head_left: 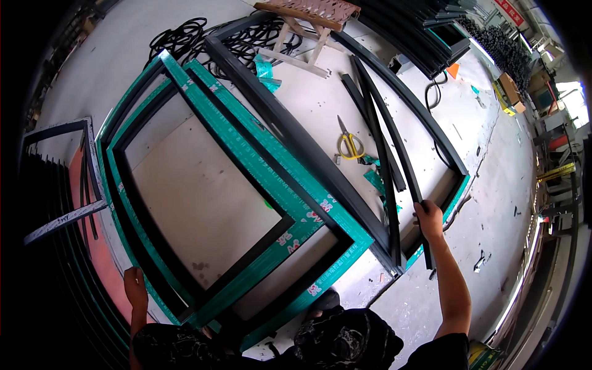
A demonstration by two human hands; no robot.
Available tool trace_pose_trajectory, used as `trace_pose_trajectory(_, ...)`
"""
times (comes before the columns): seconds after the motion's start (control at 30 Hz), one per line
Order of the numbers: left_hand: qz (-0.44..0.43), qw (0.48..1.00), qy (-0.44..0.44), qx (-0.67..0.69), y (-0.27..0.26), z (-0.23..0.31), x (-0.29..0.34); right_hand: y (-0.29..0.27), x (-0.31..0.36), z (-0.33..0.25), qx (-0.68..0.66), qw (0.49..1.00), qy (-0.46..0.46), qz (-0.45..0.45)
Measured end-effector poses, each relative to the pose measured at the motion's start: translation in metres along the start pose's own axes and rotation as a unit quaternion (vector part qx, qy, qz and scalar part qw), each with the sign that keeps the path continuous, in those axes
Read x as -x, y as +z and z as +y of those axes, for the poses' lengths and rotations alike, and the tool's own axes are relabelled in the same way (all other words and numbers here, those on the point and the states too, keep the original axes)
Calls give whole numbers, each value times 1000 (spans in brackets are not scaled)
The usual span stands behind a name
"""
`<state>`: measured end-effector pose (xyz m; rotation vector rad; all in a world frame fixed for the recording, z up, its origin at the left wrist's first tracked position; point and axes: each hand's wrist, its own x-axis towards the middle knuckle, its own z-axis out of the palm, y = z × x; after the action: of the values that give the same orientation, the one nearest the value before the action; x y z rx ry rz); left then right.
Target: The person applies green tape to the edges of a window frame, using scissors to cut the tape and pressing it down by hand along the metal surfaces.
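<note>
Black strips (406, 165), three, one tight in the right hand (428, 219); one pair of yellow-handled scissors (347, 137); left hand (135, 287), hold unclear

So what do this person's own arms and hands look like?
The left hand and right hand are bare, without gloves. The forearms are uncovered too, with no watch, cable or marking that I can make out. A black sleeve shows on the right arm; I can't make out one on the left.
</note>
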<state>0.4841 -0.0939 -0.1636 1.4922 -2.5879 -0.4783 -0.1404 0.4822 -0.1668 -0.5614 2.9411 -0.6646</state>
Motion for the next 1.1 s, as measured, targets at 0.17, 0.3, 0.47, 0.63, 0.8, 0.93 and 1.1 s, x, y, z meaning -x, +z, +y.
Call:
trace_pose_trajectory(0.17,129,965,-209,-92,32,-161,15,-24,42,-58,52,994,26,98)
trace_pose_trajectory(0.3,5,829,-395,396,89,-154,-5,-56,110,-67,95,984,36,148)
trace_pose_trajectory(0.47,-4,766,-312,563,102,-122,-12,-69,100,-152,102,969,-125,185)
trace_pose_trajectory(0.63,217,962,-144,81,58,-89,-35,-42,67,-333,-72,979,-189,5)
trace_pose_trajectory(0.8,-129,879,29,458,-60,66,-141,34,45,-436,-31,969,-205,-137)
trace_pose_trajectory(0.93,-363,839,-19,405,-58,192,-194,115,48,-486,-6,967,-251,-48)
trace_pose_trajectory(1.1,-300,800,-158,495,43,286,-220,182,46,-499,29,972,-232,7)
